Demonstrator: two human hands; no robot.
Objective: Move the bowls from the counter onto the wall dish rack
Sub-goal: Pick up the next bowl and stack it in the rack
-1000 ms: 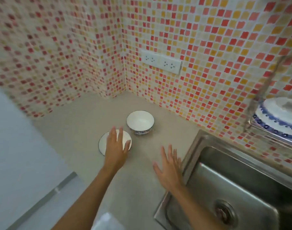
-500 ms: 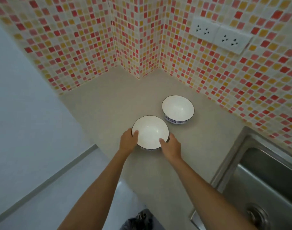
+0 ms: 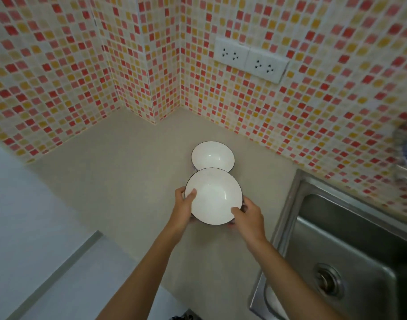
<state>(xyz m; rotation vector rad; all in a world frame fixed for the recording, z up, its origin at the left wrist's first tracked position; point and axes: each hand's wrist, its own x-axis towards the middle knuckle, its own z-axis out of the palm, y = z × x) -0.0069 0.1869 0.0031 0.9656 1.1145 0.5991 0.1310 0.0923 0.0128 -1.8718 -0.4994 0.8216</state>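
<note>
Two hands hold one white bowl between them: our left hand grips the rim on the left side with the thumb hooked over the edge and lying on the inner surface, the other fingers hidden underneath, and our right hand grips the near right part of the rim in the same way, thumb on the inside. We cannot tell whether the bowl rests on the counter or is raised off it, but its far rim covers the near edge of a second bowl, which stands on the counter just beyond the grip. Both bowls are white inside with a thin dark line around the rim. Further beyond the grip, past the second bowl, the counter ends at a tiled wall of small red, orange and cream squares, which bends into a corner off to the left. Up on that wall, above and to the right of our hands, we see a double socket. To the right of the grip, set into the counter, lies a steel sink with its drain. At the far right edge, higher than our hands, a blurred piece of metal rack shows, holding something with a blue pattern that we cannot make out.
</note>
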